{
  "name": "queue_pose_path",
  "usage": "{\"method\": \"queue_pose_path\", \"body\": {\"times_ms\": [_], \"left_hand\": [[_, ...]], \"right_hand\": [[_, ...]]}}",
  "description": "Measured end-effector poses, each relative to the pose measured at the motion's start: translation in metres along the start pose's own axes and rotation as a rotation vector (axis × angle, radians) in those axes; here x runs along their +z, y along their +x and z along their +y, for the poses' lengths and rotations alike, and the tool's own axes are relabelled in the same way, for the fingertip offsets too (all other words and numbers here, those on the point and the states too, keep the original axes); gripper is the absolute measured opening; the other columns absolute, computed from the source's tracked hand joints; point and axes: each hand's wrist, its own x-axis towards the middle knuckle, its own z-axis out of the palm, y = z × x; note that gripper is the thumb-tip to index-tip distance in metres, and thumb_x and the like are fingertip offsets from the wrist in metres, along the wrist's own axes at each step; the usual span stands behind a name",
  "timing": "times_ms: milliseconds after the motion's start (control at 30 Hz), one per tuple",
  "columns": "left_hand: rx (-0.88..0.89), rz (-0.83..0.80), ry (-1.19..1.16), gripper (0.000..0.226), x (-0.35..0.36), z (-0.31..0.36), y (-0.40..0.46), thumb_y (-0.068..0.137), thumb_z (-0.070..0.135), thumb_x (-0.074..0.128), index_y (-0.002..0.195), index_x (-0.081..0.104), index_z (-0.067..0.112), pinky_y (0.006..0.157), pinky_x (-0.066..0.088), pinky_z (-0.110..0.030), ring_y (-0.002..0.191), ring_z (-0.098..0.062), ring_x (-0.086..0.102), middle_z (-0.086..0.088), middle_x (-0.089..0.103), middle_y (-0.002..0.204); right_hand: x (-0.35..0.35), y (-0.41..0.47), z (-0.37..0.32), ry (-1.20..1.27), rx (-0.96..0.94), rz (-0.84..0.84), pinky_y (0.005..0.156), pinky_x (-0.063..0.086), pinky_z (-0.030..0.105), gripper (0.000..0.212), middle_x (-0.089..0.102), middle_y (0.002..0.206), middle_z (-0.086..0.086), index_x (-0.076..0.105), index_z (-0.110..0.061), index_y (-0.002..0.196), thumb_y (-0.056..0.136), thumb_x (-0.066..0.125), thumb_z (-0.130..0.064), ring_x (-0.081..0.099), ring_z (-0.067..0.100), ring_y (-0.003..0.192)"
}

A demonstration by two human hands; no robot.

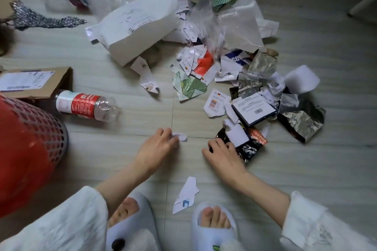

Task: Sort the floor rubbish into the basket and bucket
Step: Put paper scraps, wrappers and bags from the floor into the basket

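A pale tiled floor (126,157) lay strewn with torn wrappers and paper. The left hand (157,149) pinched a small crumpled paper scrap (180,136) in its curled fingertips, low over the floor. Just right of it, the right hand (222,155) curled its fingers onto the edge of a black foil wrapper (247,150), which touched the near end of the rubbish pile (224,63). Far left of the left hand stood a red mesh basket (26,149), with 1 clear plastic bottle (85,105) lying on its side just beyond it. Behind both hands, between 2 white slippers (212,232), lay a folded paper piece (186,194).
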Motion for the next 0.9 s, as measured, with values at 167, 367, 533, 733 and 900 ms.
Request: {"method": "queue_pose_path", "body": {"times_ms": [167,367,533,733,900], "left_hand": [[-0.217,-0.057,-0.208,0.010,0.001,-0.004,-0.013,0.088,0.012,0.054,0.096,0.055,0.007,0.057,0.033,-0.035,0.093,-0.029,0.049,-0.011,0.050,0.099],[-0.287,0.045,-0.388,0.011,0.000,-0.017,-0.025,0.085,0.006,0.052,0.095,0.057,0.007,0.062,0.037,-0.035,0.092,-0.030,0.051,-0.010,0.053,0.097],[-0.456,0.256,-0.630,0.013,-0.032,-0.014,-0.040,0.087,0.019,0.061,0.094,0.063,0.008,0.068,0.042,-0.032,0.083,-0.027,0.057,-0.008,0.056,0.092],[-0.442,0.395,-0.654,0.011,-0.088,-0.008,-0.065,0.088,0.020,0.058,0.093,0.063,0.012,0.073,0.046,-0.036,0.084,-0.024,0.056,-0.002,0.053,0.091],[-0.423,0.592,-0.608,0.007,-0.145,-0.017,-0.096,0.085,0.016,0.061,0.091,0.062,0.012,0.069,0.039,-0.029,0.080,-0.021,0.055,0.001,0.051,0.087]], "right_hand": [[-0.002,0.008,0.008,-0.049,-0.074,0.138,0.047,0.016,0.025,0.020,0.055,0.065,0.002,0.056,-0.016,0.052,0.055,0.037,-0.012,0.039,0.020,0.069],[-0.009,0.003,0.008,0.060,-0.050,0.010,0.033,0.024,0.021,0.038,0.054,0.057,0.001,0.055,-0.013,0.049,0.022,0.079,-0.001,0.055,0.019,0.048],[-0.039,-0.006,0.001,0.329,0.020,0.133,0.062,0.045,0.036,0.010,0.061,0.086,0.014,0.059,-0.003,0.079,0.072,0.063,0.002,0.058,0.031,0.084],[-0.118,-0.017,-0.015,0.658,0.227,0.334,0.076,0.041,0.032,0.009,0.064,0.091,0.012,0.062,-0.002,0.089,0.085,0.055,-0.005,0.057,0.028,0.089],[-0.196,-0.038,-0.035,0.768,0.158,0.473,0.063,0.035,0.017,0.003,0.058,0.076,-0.001,0.062,-0.008,0.082,0.083,0.061,-0.005,0.051,0.011,0.072]]}}
